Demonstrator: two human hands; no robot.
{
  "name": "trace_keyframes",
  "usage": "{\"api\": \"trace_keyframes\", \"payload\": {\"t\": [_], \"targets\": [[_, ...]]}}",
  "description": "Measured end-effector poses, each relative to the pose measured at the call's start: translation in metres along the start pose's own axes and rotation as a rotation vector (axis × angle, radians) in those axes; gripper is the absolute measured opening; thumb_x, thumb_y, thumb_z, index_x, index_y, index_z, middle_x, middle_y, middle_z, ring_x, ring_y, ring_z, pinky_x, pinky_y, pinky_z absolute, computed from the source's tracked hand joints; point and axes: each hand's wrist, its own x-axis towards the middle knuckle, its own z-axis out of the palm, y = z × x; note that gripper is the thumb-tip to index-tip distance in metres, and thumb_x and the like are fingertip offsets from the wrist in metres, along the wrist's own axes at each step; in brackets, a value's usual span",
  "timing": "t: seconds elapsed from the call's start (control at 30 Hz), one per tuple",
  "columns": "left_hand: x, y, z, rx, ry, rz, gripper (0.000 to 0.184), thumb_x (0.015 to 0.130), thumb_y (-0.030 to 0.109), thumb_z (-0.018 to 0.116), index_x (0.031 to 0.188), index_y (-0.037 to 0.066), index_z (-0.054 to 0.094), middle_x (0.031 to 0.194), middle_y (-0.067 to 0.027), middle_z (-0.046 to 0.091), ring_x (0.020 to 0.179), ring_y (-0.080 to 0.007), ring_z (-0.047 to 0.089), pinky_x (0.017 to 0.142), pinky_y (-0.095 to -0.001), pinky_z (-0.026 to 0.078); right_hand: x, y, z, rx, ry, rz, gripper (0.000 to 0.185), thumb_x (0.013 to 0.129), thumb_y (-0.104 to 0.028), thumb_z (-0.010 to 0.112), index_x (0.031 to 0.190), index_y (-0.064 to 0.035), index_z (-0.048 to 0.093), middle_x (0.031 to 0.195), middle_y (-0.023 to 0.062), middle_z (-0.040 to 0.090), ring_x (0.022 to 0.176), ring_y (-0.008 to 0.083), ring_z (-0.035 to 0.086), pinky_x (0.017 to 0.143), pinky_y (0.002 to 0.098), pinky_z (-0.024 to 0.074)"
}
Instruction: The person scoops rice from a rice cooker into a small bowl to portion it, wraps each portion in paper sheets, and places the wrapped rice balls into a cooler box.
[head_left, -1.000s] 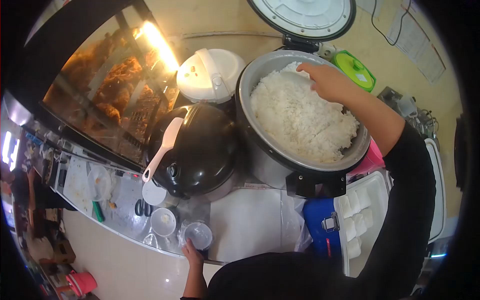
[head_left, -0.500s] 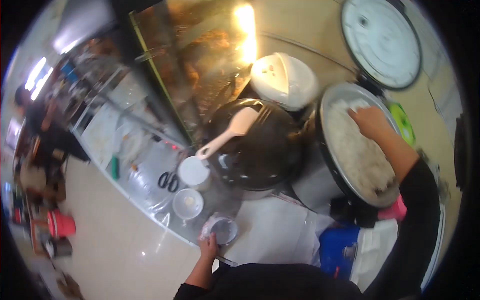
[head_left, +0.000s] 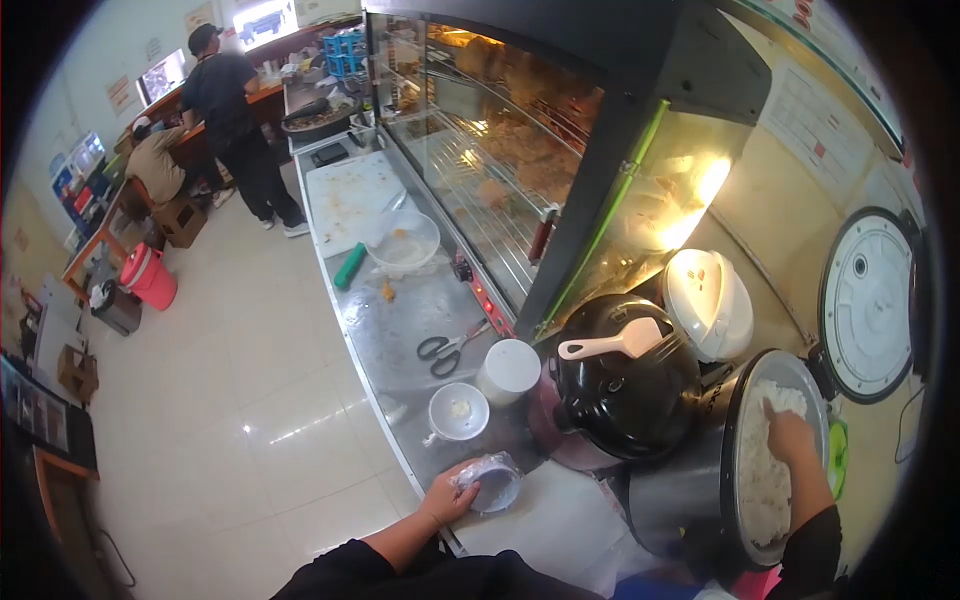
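My left hand point(head_left: 450, 497) grips a small round cup point(head_left: 497, 487) lined with clear plastic, beside the counter edge. On the right, my right hand point(head_left: 790, 437) reaches into a large open rice cooker point(head_left: 685, 480), at the surface of the white rice point(head_left: 765, 480). Its fingers are curled and partly hidden, and I cannot make out what is in them. A small white bowl with a handle point(head_left: 459, 411) stands above my left hand, next to a lidded white tub point(head_left: 510, 371). A pale pink rice paddle point(head_left: 612, 342) lies on the black lid of a closed cooker point(head_left: 625, 395).
A lit glass display case point(head_left: 490, 150) of fried food borders the counter. Scissors point(head_left: 445, 350), a clear bowl point(head_left: 403, 240), a green-handled tool point(head_left: 350, 266) and a white cutting board point(head_left: 350, 195) lie along it. Another person point(head_left: 228, 120) stands far back; a second person point(head_left: 157, 165) sits nearby.
My view has swung up and left, so more of the counter, case and room shows. My left hand still holds the cup, and my right hand is still at the rice.
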Motion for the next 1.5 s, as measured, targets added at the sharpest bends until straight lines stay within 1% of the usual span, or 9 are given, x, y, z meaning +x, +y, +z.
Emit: {"api": "trace_keyframes", "payload": {"t": [0.1,0.2,0.5,0.7,0.8,0.9,1.2,1.4,1.5], "targets": [[0.0,0.006,-0.002,-0.05,-0.01,-0.037,0.04,0.089,0.02,0.056,0.125,0.004,0.055,0.118,-0.0187,0.061,0.107,-0.0344,0.06,0.092,-0.037,0.046,0.002,-0.006,0.007,0.018,-0.021,-0.004,0.06,0.085,-0.008,0.047,0.144,-0.0191,0.038,0.089,0.0225,0.063,0.086,0.0395,0.063,0.076,0.0477,0.0502],[0.001,0.008,-0.002,-0.005,0.024,0.046,0.041,0.088,0.021,0.057,0.125,0.004,0.055,0.117,-0.0186,0.062,0.105,-0.0347,0.06,0.091,-0.0367,0.047,-0.003,-0.004,0.003,0.08,-0.005,0.013,0.059,0.085,-0.009,0.048,0.143,-0.019,0.039,0.09,0.0222,0.063,0.087,0.039,0.063,0.076,0.0481,0.0499],[0.0,0.012,-0.004,-0.059,-0.032,-0.086,0.041,0.088,0.022,0.056,0.126,0.004,0.054,0.118,-0.0173,0.062,0.107,-0.0345,0.06,0.092,-0.0363,0.046,-0.007,0.0,-0.003,0.106,-0.008,0.024,0.059,0.085,-0.008,0.051,0.141,-0.0208,0.042,0.093,0.0213,0.063,0.088,0.038,0.063,0.076,0.0481,0.0501],[0.001,0.007,-0.002,-0.009,-0.011,0.007,0.042,0.087,0.021,0.056,0.126,0.004,0.054,0.119,-0.0176,0.061,0.108,-0.0342,0.059,0.092,-0.0361,0.046,-0.007,-0.001,-0.008,0.057,-0.035,0.023,0.06,0.084,-0.007,0.051,0.141,-0.0214,0.042,0.094,0.0201,0.063,0.089,0.0371,0.062,0.077,0.0475,0.0503],[-0.002,0.004,-0.001,-0.003,0.007,0.002,0.042,0.087,0.02,0.056,0.126,0.004,0.054,0.119,-0.0174,0.061,0.108,-0.0341,0.06,0.093,-0.0362,0.046,-0.009,-0.002,-0.013,0.046,-0.057,0.024,0.061,0.084,-0.005,0.046,0.142,-0.0227,0.041,0.096,0.019,0.063,0.092,0.0351,0.062,0.078,0.0455,0.0501],[0.001,0.001,0.0,0.02,0.001,0.049,0.042,0.087,0.02,0.057,0.125,0.004,0.055,0.119,-0.0176,0.061,0.107,-0.0339,0.06,0.092,-0.0362,0.046,-0.007,0.0,-0.013,0.047,-0.082,0.007,0.06,0.084,-0.006,0.045,0.142,-0.0222,0.041,0.095,0.0194,0.063,0.092,0.0355,0.062,0.079,0.0454,0.05],[0.001,0.004,-0.003,-0.013,-0.019,0.019,0.042,0.087,0.021,0.057,0.125,0.004,0.055,0.119,-0.0174,0.061,0.106,-0.0332,0.061,0.091,-0.0356,0.047,-0.004,0.002,-0.013,0.054,-0.075,-0.01,0.062,0.082,-0.006,0.049,0.143,-0.0186,0.04,0.09,0.0233,0.063,0.085,0.0393,0.063,0.076,0.048,0.0501],[0.0,0.007,-0.004,0.025,-0.015,0.024,0.041,0.086,0.019,0.058,0.124,0.004,0.056,0.119,-0.0169,0.061,0.107,-0.0329,0.061,0.092,-0.0355,0.047,-0.002,-0.009,-0.024,0.048,-0.14,0.045,0.065,0.082,-0.004,0.047,0.144,-0.0194,0.037,0.09,0.0226,0.063,0.087,0.0374,0.063,0.078,0.0464,0.0505],[0.001,0.008,-0.004,0.011,-0.02,0.036,0.041,0.085,0.019,0.058,0.123,0.004,0.057,0.12,-0.0167,0.061,0.108,-0.0328,0.06,0.094,-0.0354,0.046,-0.002,-0.004,-0.023,0.054,-0.138,0.007,0.064,0.082,-0.006,0.05,0.144,-0.0168,0.036,0.09,0.0243,0.064,0.085,0.0402,0.063,0.076,0.0485,0.0498]]}}
